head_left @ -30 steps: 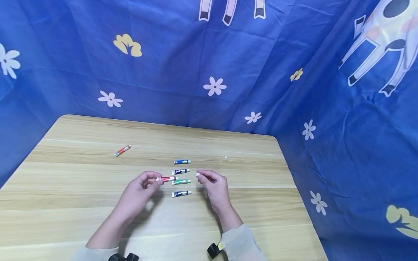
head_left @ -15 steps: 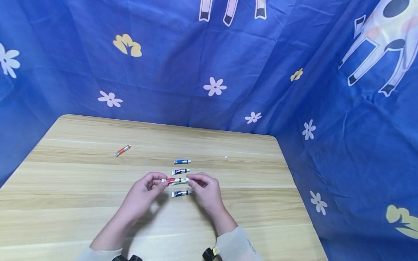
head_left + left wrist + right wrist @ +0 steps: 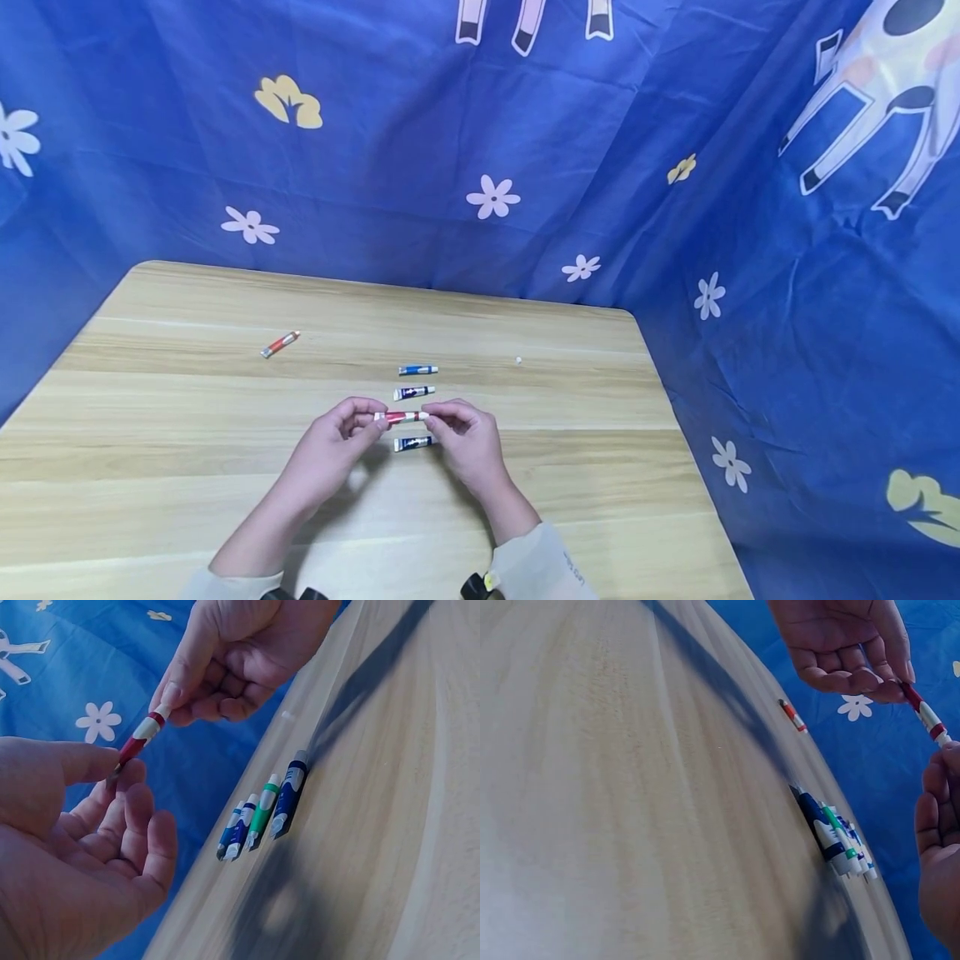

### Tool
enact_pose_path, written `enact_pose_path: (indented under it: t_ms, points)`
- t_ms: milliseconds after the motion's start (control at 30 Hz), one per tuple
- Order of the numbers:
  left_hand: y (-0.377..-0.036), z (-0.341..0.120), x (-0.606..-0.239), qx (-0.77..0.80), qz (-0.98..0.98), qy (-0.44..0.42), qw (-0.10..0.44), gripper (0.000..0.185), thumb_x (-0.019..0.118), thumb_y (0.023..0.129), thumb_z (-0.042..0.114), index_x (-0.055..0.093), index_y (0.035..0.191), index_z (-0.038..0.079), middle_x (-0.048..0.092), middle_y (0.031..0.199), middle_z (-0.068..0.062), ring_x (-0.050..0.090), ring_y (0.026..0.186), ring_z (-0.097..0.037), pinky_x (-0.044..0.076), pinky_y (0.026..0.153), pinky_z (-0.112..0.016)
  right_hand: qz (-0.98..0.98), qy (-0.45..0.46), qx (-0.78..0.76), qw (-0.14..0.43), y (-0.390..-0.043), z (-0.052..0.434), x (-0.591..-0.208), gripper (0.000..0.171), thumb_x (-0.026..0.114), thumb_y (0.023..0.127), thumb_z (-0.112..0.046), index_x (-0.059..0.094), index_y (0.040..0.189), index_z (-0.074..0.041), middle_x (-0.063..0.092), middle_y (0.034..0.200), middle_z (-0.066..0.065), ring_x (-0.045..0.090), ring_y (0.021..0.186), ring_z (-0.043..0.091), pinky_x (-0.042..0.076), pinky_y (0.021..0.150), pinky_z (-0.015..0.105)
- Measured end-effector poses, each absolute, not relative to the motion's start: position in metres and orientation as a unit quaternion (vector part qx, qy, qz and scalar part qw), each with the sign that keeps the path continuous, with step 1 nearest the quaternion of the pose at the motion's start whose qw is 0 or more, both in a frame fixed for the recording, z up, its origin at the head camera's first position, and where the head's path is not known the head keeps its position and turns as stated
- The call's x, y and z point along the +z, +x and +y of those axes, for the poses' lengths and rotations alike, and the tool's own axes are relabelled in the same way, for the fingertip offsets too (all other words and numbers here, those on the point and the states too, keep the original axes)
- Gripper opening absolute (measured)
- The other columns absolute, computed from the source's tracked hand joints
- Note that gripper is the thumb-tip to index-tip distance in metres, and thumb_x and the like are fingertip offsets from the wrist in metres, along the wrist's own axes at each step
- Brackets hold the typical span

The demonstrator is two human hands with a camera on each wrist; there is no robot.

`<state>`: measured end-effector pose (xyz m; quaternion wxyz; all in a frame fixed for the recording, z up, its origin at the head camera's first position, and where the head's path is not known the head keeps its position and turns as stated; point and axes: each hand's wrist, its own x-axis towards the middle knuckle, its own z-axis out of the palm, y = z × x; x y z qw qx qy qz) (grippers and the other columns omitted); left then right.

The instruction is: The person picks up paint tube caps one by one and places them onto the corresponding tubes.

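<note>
My left hand (image 3: pixel 337 437) pinches the crimped end of a small red paint tube (image 3: pixel 400 417) between thumb and finger, raised over the table. At the tube's other end my right hand (image 3: pixel 471 442) pinches the white cap (image 3: pixel 163 711), which sits at the nozzle. Below them several paint tubes lie in a row: a blue tube (image 3: pixel 417 370), a violet-blue tube (image 3: pixel 414 392), a green tube (image 3: pixel 264 806) and a dark blue tube (image 3: pixel 412 444). The red tube and the fingers hide the green one in the head view.
An orange-red tube (image 3: pixel 281 344) lies apart on the wooden table (image 3: pixel 187 400), towards the back left. Right of the row is a tiny white piece (image 3: pixel 518 360). A blue patterned cloth (image 3: pixel 390 150) hangs behind the table and along its right side.
My right hand has moved left with the white cap and brought it to the red tube's nozzle. My left hand has shifted slightly right with the tube.
</note>
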<state>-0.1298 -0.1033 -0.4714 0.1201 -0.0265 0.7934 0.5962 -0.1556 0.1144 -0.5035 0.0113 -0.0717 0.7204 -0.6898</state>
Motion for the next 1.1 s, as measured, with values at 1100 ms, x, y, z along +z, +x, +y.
enact_pose_path:
  t_ms: [1100]
  points:
    - [-0.1276,-0.0976,-0.4720,0.586,0.800,-0.018,0.127,0.035,0.072,0.105,0.027,0.065,0.136,0.012,0.076,0.119,-0.010,0.067,0.098,-0.018,0.051,0.082,-0.026,0.767,-0.072,-0.635,0.056,-0.1546,0.1184,-0.5090,0.042,0.052,0.115,-0.025,0.069,0.098,0.009,0.070,0.098,0.032,0.061,0.084,0.007,0.055,0.082,0.021]
